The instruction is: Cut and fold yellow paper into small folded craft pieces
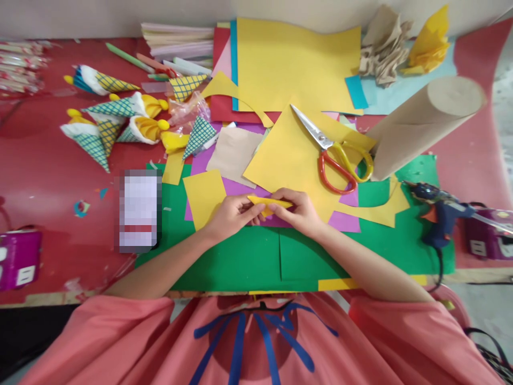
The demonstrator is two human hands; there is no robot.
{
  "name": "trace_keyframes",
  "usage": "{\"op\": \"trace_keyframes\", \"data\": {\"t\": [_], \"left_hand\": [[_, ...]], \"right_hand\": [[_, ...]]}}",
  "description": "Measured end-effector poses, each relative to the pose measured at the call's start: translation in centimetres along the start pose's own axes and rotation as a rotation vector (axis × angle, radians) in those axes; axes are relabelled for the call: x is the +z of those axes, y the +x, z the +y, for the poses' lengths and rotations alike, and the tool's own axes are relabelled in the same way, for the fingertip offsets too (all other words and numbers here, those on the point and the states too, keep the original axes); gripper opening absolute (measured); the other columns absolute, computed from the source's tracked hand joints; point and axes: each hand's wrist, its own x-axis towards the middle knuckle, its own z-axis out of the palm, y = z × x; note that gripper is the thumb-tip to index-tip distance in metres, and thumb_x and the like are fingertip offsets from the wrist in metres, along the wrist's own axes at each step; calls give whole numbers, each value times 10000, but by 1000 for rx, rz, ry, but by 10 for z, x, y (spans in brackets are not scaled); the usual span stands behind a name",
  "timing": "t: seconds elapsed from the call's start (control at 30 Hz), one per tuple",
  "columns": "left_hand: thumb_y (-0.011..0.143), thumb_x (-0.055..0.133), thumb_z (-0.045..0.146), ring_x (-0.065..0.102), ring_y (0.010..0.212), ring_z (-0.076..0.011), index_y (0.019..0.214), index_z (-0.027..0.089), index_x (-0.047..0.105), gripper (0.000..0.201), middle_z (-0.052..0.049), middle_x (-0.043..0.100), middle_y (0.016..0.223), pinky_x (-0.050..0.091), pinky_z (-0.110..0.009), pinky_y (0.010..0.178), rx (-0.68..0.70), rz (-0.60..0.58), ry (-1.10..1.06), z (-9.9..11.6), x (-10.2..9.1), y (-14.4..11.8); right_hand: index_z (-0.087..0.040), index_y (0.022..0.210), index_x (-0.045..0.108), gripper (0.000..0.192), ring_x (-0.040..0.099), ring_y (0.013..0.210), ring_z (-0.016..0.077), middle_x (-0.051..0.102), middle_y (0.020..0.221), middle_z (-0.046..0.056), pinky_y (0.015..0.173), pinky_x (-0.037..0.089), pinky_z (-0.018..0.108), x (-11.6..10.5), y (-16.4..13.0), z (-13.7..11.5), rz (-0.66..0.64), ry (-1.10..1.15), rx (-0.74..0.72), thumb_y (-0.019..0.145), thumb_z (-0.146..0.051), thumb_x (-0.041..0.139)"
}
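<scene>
Between my two hands is a small folded piece of yellow paper [269, 201], pinched at both ends over the green mat. My left hand [234, 215] has thumb and fingers closed on its left end. On the right end, my right hand [298, 211] presses with thumb and fingers in the same way. Just beyond my hands lies a large yellow sheet [276, 155], with scissors [334, 149] resting on it, one handle red and one yellow. A smaller yellow square [205, 197] lies beside my left hand.
A glue gun [438, 211] and a brown paper roll [425, 128] are at the right. Several checked paper cones [94, 147] lie at the left above a blurred-out phone-like object [139, 211]. Stacked coloured sheets [298, 61] and crumpled paper [385, 48] are at the back.
</scene>
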Motion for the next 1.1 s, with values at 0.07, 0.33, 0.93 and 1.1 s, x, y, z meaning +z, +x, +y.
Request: {"op": "trace_keyframes", "data": {"t": [0.07,0.33,0.93,1.1], "left_hand": [[834,629,485,662,511,-101,760,133,668,362,-48,728,662,536,-160,476,-20,-14,-30,1,0,0],[894,538,490,679,587,-123,760,111,695,431,-70,729,694,550,-198,541,-85,-53,-134,3,-4,0],[862,539,442,624,525,-126,594,146,648,414,-30,667,577,496,-219,484,-84,156,-235,-11,-10,2],[779,672,465,657,592,-131,722,139,697,332,-40,714,662,535,-210,549,-149,66,-49,-8,-6,0]], "right_hand": [[-146,816,644,245,584,662,111,659,744,23,603,450,224,0,1,0,-8,10,24,835,-389,643],[-141,761,637,260,580,671,112,659,721,24,626,457,226,-2,1,1,2,1,83,840,-388,626],[-147,748,640,301,565,622,96,630,683,8,581,434,217,-2,1,-2,19,169,154,850,-430,629],[-147,754,640,306,556,624,96,627,682,12,597,438,225,0,0,-4,24,98,114,869,-429,608]]}}
